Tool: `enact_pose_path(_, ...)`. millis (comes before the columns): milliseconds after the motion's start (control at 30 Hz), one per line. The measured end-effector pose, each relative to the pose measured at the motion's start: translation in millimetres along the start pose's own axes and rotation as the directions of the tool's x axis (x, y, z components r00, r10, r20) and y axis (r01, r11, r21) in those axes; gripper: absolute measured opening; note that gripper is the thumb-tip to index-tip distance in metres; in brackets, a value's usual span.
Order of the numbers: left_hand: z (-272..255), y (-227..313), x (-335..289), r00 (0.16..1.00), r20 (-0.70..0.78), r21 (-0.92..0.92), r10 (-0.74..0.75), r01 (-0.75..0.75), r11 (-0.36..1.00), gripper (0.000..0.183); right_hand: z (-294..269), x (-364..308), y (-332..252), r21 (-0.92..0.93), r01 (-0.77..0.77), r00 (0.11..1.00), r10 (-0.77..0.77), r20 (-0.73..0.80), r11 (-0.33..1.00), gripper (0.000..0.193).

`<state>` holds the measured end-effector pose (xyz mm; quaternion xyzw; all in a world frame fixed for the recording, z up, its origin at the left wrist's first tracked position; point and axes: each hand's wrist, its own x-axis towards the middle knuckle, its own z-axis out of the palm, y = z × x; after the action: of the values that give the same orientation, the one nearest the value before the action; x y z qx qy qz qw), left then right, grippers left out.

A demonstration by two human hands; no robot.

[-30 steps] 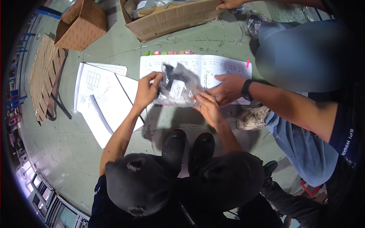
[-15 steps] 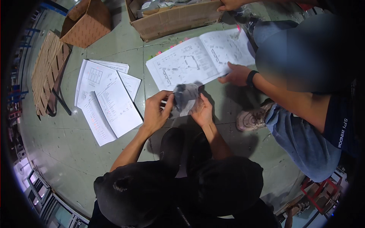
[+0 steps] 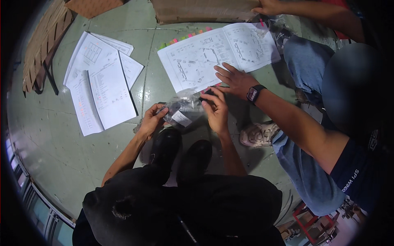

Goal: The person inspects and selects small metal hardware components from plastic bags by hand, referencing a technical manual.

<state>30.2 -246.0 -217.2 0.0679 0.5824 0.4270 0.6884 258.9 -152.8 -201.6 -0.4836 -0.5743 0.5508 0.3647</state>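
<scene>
My left hand (image 3: 152,121) pinches one end of a clear plastic bag (image 3: 189,107) with dark parts and a white label in it. At the bag's other end is my right hand (image 3: 216,108), its thumb and curled fingers closed on the plastic. Something dark shows between those fingertips, too small to make out. The bag hangs above the floor, just beyond my dark shoes. Past it lies an open manual (image 3: 217,55) with line drawings and coloured tabs. A co-worker's hand (image 3: 238,82), fingers spread, reaches over the manual's near edge, close to my right fingers.
Stapled printed sheets (image 3: 111,98) lie on the floor at the left. Behind them are a slatted brown bundle (image 3: 43,45) and a cardboard box (image 3: 92,6). A long carton (image 3: 205,10) stands beyond the manual, the co-worker's other hand on its edge. The co-worker's shoe (image 3: 259,134) is at my right.
The bag has turned and spread sideways as my hands moved apart. The co-worker's near hand has moved left, fingers now spread over the manual. The view has shifted, cutting off more of the boxes.
</scene>
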Motion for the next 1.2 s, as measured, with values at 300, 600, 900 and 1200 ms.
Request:
enact_pose_path(300,17,23,-26,0.707,0.037,0.782,0.706,-0.46,0.421,0.025,10,18,0,0.284,0.068,0.997,-0.078,0.024,0.956,0.065)
enact_pose_path(600,66,46,4,0.734,0.373,0.419,0.568,-0.679,0.602,0.041,35,4,-21,0.565,-0.048,0.987,0.124,-0.098,0.824,0.054)
enact_pose_path(900,54,25,18,0.866,0.371,0.23,0.335,-0.436,0.87,0.038,33,-8,-12,0.507,-0.12,0.973,0.203,-0.112,0.853,0.05)
enact_pose_path(1200,48,32,30,0.958,0.107,-0.11,0.266,-0.255,0.961,0.033,36,-5,-24,0.594,-0.212,0.946,0.316,-0.075,0.776,0.043)
